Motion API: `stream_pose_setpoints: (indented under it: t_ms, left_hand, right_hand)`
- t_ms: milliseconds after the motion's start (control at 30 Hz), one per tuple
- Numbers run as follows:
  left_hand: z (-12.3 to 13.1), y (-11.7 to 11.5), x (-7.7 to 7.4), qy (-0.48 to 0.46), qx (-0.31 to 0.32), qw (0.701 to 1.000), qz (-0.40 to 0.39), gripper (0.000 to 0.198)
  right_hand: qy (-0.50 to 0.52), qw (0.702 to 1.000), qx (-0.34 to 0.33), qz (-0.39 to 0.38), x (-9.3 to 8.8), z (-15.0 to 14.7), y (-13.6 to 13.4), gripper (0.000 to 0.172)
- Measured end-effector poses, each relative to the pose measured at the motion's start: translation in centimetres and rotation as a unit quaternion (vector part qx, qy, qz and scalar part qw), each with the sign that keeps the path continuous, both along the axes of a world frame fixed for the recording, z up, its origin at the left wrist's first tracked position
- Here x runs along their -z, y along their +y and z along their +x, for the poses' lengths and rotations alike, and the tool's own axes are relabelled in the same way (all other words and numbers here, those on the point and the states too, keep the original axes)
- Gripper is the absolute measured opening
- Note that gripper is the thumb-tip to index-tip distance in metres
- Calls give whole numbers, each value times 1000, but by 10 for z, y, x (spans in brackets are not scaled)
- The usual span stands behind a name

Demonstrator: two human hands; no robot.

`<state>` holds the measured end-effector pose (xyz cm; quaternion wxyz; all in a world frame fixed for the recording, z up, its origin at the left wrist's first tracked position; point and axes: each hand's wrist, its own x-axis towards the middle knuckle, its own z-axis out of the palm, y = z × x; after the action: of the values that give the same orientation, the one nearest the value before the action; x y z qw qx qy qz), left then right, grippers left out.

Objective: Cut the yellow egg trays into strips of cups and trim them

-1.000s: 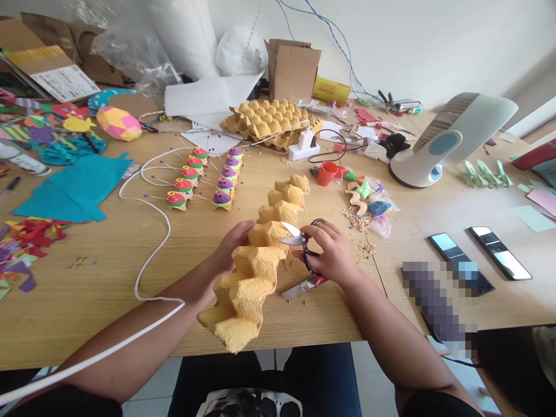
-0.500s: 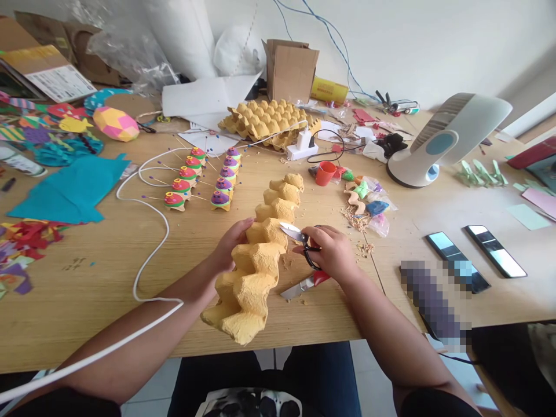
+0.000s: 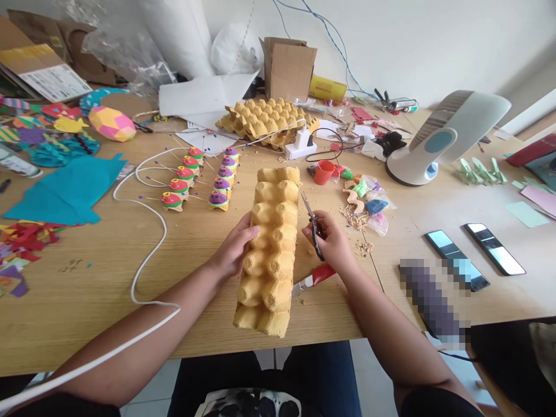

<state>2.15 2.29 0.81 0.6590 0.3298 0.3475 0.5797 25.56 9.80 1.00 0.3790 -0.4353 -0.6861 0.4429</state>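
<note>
My left hand (image 3: 237, 246) grips a long yellow piece of egg carton (image 3: 270, 255) by its left edge, thumb on top and the other fingers underneath. The piece has two rows of bumps facing up toward me. Scissors (image 3: 315, 226) with black handles sit in my right hand (image 3: 332, 237), just right of the carton, blades pointing away and apart from it. Below my right hand a red-handled utility knife (image 3: 319, 275) lies on the table, its blade end partly hidden by the carton.
Behind stand painted egg-carton caterpillars (image 3: 179, 185), a stack of yellow egg trays (image 3: 264, 119) and a power strip (image 3: 299, 147). To the right are a red cup (image 3: 324, 172), a white fan (image 3: 443, 142) and two phones (image 3: 495, 249). A white cable (image 3: 150, 258) crosses the left.
The egg carton piece has turned from a tilted, edge-up pose to bumps facing me. The scissors have moved off its right edge, and their blades now point farther forward.
</note>
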Motion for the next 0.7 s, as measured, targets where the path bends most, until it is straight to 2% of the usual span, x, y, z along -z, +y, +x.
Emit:
stream_pose_setpoints:
  t_ms: [233,433,567,700]
  left_hand:
    - [1,2,2,19,-42,999,13,57]
    - [1,2,4,20,-29,999,15,48]
    - [1,0,5,24,-10,1000,15,53]
    - [2,-1,8,37,6,999,21,54]
  right_hand:
    - [84,994,-26,-65,-3,-2,1,51]
    - [107,985,-55,-126,-8,-1,-1,52]
    - [89,986,-69,-125,-10,-1,-3,50]
    - [94,990,-40,-98,-8,-4,-3,49]
